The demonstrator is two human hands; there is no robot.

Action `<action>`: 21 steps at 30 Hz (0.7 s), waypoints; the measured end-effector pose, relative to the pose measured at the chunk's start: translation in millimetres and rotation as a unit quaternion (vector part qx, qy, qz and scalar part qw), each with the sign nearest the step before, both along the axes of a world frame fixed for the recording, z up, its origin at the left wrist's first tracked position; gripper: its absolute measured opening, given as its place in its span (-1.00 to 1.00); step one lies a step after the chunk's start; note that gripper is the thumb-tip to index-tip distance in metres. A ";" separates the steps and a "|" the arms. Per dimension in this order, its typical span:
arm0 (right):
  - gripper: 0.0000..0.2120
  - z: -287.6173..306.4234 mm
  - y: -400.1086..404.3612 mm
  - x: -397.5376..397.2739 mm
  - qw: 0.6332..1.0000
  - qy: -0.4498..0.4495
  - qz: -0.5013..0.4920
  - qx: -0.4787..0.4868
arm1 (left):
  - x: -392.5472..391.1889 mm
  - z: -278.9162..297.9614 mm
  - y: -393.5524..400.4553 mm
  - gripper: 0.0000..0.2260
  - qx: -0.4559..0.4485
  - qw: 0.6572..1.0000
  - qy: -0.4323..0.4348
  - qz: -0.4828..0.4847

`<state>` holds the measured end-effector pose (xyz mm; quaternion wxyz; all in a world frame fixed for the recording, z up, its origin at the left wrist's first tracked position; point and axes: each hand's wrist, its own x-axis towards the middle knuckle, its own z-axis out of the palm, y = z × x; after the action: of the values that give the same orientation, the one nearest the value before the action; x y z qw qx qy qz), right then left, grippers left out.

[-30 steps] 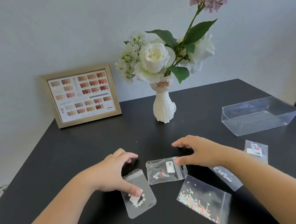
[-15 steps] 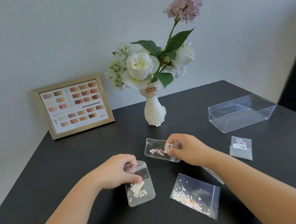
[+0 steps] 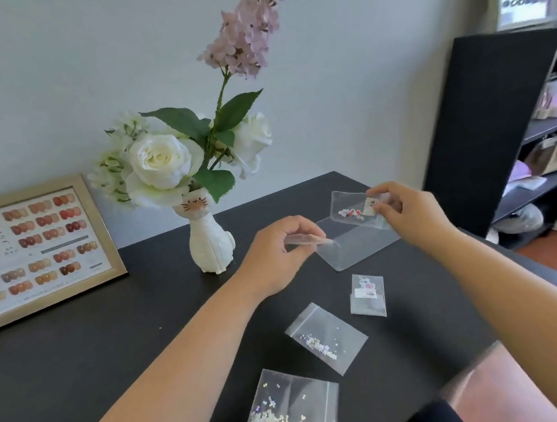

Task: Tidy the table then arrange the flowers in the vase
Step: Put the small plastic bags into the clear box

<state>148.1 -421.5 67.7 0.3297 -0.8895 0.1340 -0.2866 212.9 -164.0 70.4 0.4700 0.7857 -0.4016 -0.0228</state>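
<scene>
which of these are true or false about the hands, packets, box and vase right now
1. The right hand pinches a packet above the clear box. True.
2. The left hand holds nothing. False: it grips a small packet.
3. Three packets lie flat on the table. True.
4. The cat vase lies tipped over. False: it stands upright, holding flowers.
5. The picture frame stands to the right of the vase. False: left.

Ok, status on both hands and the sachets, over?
Left hand pinches a sachet; right hand pinches another, both over the clear box. Three sachets left on the table. Nothing blocking.
</scene>
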 end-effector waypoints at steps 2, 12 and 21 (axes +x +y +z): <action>-0.78 -3.2 -17.9 2.6 1.000 0.007 -0.014 -0.002 | 4.4 -2.8 -30.6 -0.79 -0.025 0.999 -0.030 0.007; -0.71 -21.4 -42.2 38.5 0.995 0.093 0.016 0.010 | 20.6 -12.6 -92.5 -0.64 -0.013 0.994 -0.091 0.053; -0.60 -42.6 -34.7 13.2 1.000 0.001 -0.009 0.029 | 38.1 -26.8 -122.3 -0.65 0.086 0.993 -0.035 0.073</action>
<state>161.3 -456.2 25.0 0.3525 -0.8787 0.1503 -0.2847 250.9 -286.3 43.6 0.3872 0.8506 -0.3556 0.0048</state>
